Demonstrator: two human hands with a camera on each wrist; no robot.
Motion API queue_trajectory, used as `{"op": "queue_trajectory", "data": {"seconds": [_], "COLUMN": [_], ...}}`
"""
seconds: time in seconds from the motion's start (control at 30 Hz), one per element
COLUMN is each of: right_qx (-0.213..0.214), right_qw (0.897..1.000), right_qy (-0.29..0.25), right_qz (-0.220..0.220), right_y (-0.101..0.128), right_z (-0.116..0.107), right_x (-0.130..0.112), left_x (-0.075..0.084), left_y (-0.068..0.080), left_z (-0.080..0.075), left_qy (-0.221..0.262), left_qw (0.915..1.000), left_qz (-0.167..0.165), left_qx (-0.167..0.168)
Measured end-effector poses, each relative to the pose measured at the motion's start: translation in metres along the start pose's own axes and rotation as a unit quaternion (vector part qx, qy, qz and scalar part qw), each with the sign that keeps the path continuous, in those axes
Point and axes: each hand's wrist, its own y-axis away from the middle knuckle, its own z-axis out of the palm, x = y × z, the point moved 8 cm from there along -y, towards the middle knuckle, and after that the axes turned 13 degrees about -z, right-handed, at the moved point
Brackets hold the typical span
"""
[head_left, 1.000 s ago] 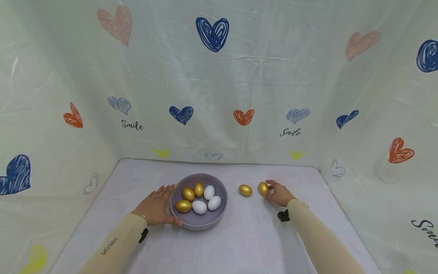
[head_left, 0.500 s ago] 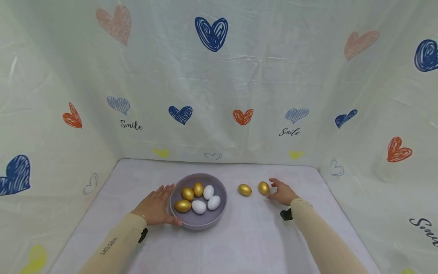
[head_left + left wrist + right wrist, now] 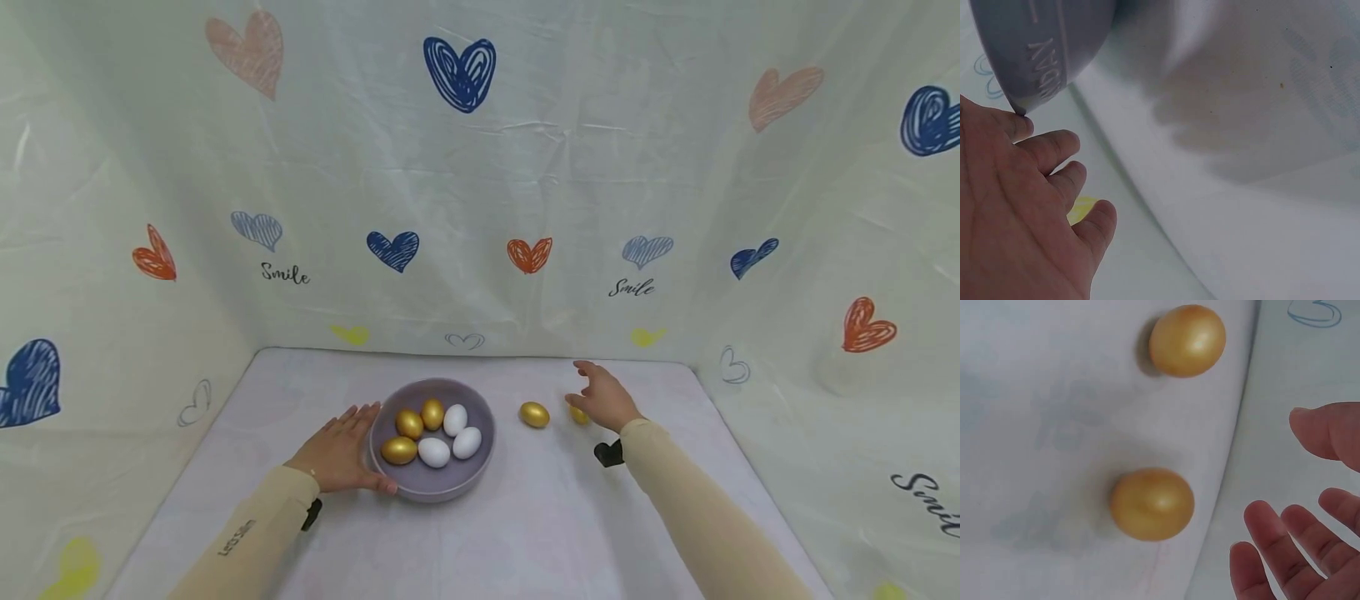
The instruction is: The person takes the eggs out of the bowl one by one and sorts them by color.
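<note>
Eggs on the bench, right hand above one of them.
Two golden eggs lie on the white bench [image 3: 525,517] right of the bowl: the nearer egg [image 3: 577,414] is partly hidden under the right hand [image 3: 603,398], which hovers with fingers spread and holds nothing; the other egg [image 3: 534,414] lies just beside, apart. The left hand [image 3: 339,454] rests flat against the side of the grey bowl [image 3: 431,487], fingers relaxed. Inside the bowl are three golden and three white eggs.
</note>
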Motion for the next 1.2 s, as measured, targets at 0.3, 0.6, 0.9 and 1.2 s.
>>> {"op": "queue_trajectory", "data": {"seconds": [0.3, 0.6, 0.9, 1.2], "right_qx": [0.014, -0.012, -0.064, -0.163], "right_qw": [1.000, 0.997, 0.978, 0.942], "right_qy": [-0.011, -0.061, -0.115, -0.184], "right_qz": [-0.015, -0.053, -0.164, -0.230], "right_y": [-0.001, -0.010, -0.025, -0.020], "right_z": [-0.009, -0.003, 0.035, 0.102], "right_x": [-0.015, -0.055, -0.151, -0.224], "left_x": [0.007, 0.001, 0.002, 0.002], "left_y": [0.003, -0.001, 0.000, 0.000], "left_z": [-0.005, -0.003, -0.004, -0.002], "left_qy": [-0.002, -0.010, -0.005, -0.004], "left_qw": [0.9999, 1.0000, 1.0000, 1.0000], "left_qz": [-0.004, -0.001, -0.003, -0.005], "left_qx": [-0.010, 0.000, -0.004, -0.006]}}
